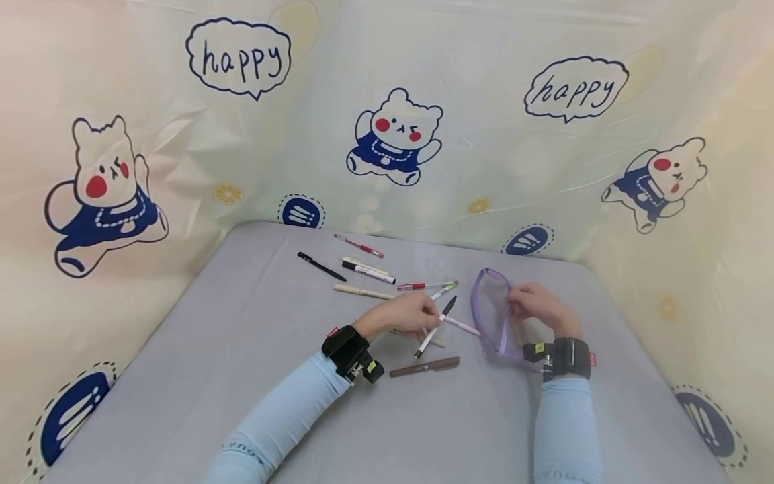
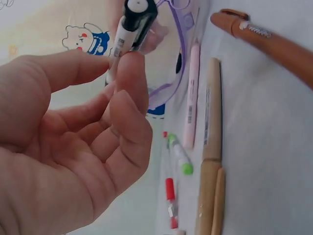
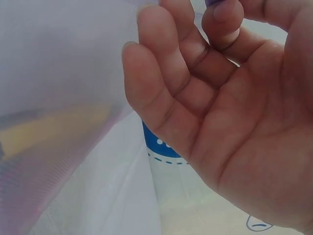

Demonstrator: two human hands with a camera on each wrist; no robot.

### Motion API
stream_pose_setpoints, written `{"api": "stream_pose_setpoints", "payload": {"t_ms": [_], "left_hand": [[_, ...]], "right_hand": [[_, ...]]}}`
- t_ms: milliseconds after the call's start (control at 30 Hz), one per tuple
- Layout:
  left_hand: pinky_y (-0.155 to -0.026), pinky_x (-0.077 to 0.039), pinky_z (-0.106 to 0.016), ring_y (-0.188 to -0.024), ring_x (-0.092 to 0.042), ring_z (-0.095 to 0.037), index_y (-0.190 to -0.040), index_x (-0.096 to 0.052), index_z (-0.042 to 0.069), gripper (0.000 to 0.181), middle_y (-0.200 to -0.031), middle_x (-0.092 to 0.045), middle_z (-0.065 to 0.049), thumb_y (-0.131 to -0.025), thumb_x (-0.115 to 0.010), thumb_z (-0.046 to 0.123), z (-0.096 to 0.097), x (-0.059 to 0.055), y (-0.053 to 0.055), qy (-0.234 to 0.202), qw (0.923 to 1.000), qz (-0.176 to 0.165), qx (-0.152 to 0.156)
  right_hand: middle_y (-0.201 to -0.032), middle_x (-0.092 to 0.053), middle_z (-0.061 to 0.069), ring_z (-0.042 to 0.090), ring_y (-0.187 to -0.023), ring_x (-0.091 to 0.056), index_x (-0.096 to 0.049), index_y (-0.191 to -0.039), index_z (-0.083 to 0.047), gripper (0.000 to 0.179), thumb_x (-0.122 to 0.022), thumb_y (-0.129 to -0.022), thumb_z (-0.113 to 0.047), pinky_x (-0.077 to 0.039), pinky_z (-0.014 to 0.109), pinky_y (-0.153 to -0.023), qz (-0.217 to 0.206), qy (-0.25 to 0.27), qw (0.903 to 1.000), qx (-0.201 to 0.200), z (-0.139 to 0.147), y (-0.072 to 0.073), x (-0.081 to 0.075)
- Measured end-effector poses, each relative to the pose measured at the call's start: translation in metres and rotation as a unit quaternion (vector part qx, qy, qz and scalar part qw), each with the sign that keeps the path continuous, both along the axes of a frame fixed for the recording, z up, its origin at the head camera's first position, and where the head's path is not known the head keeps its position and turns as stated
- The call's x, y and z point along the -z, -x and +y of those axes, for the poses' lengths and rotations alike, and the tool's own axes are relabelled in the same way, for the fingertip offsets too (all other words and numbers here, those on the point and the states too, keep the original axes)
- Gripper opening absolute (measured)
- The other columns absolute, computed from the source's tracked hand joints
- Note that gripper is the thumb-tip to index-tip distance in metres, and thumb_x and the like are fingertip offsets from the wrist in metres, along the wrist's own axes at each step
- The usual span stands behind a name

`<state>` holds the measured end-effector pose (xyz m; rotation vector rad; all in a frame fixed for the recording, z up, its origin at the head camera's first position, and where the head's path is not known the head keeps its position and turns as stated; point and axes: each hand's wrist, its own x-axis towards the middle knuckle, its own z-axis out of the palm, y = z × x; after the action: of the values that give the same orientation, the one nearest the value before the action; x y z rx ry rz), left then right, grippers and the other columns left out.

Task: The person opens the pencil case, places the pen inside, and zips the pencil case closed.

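Between thumb and fingertips, my left hand (image 1: pixel 399 316) pinches a white marker pen (image 1: pixel 428 341) with a black cap. It is held tilted above the table; its black end (image 2: pixel 138 7) shows close up in the left wrist view. My right hand (image 1: pixel 538 308) pinches the purple rim of a see-through mesh pouch (image 1: pixel 476 306), whose mouth gapes towards the left hand. In the right wrist view the mesh (image 3: pixel 58 63) hangs beside the curled fingers, and something yellowish shows blurred through it. A pink pen (image 2: pixel 192 98) lies between the left hand and the pouch.
A brown pen (image 1: pixel 425 367) lies nearest on the grey table. Farther back are a red pen (image 1: pixel 363 248), a black pen (image 1: pixel 320 266), a black-and-white marker (image 1: pixel 369 271), a beige pen (image 1: pixel 363 291) and a red-capped pen (image 1: pixel 412 286). A printed curtain (image 1: pixel 459 195) rises behind.
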<state>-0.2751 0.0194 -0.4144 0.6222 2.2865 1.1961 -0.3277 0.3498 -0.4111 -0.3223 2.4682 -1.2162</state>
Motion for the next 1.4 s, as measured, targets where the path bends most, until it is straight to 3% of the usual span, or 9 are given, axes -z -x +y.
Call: {"api": "stream_pose_setpoints", "payload": {"t_ms": [133,400,767,1067,1400], "left_hand": [[-0.05,-0.045,-0.023,-0.064,-0.065,-0.019,-0.109,-0.068,0.002,0.023,-0.081,-0.068,-0.006,-0.097,-0.06,0.02,0.007,0.006,0.005,-0.042,0.9986,-0.025,-0.02],[-0.057,-0.052,-0.024,-0.07,-0.071,-0.016,-0.11,-0.068,0.002,0.026,-0.087,-0.069,-0.005,-0.097,-0.061,0.023,0.029,0.014,0.017,-0.109,0.9917,-0.067,-0.019],[-0.061,-0.056,-0.025,-0.075,-0.073,-0.017,-0.107,-0.07,0.004,0.024,-0.097,-0.07,-0.005,-0.097,-0.062,0.024,0.063,0.017,0.032,-0.135,0.9804,-0.132,-0.057],[-0.059,-0.056,-0.024,-0.073,-0.071,-0.017,-0.121,-0.063,0.001,0.033,-0.099,-0.067,-0.008,-0.096,-0.062,0.023,0.08,0.023,0.048,-0.162,0.9617,-0.202,-0.089],[-0.057,-0.056,-0.025,-0.066,-0.069,-0.018,-0.109,-0.065,0.0,0.023,-0.094,-0.066,-0.01,-0.097,-0.061,0.019,0.089,0.027,0.059,-0.182,0.9509,-0.229,-0.1]], "right_hand": [[-0.075,-0.067,0.005,0.024,-0.075,-0.067,-0.06,-0.093,0.012,0.031,-0.046,-0.1,-0.015,-0.058,0.041,-0.076,-0.001,0.001,1.0,0.001,0.0,0.002,0.001],[-0.073,-0.063,0.005,0.021,-0.074,-0.065,-0.059,-0.086,0.008,0.029,-0.046,-0.1,-0.015,-0.057,0.04,-0.075,0.002,-0.001,1.0,0.002,0.0,0.005,0.004],[-0.074,-0.066,0.006,0.021,-0.072,-0.064,-0.059,-0.094,0.015,0.033,-0.047,-0.1,-0.014,-0.057,0.042,-0.075,0.0,-0.004,1.0,0.001,0.001,0.007,0.003],[-0.074,-0.065,0.008,0.023,-0.073,-0.065,-0.061,-0.091,0.011,0.03,-0.048,-0.099,-0.014,-0.058,0.043,-0.075,0.001,-0.01,0.9999,0.007,0.0,0.006,0.001],[-0.073,-0.065,0.005,0.023,-0.072,-0.065,-0.061,-0.091,0.013,0.03,-0.047,-0.099,-0.012,-0.058,0.042,-0.074,0.005,-0.006,1.0,0.003,0.001,0.008,0.002]]}}
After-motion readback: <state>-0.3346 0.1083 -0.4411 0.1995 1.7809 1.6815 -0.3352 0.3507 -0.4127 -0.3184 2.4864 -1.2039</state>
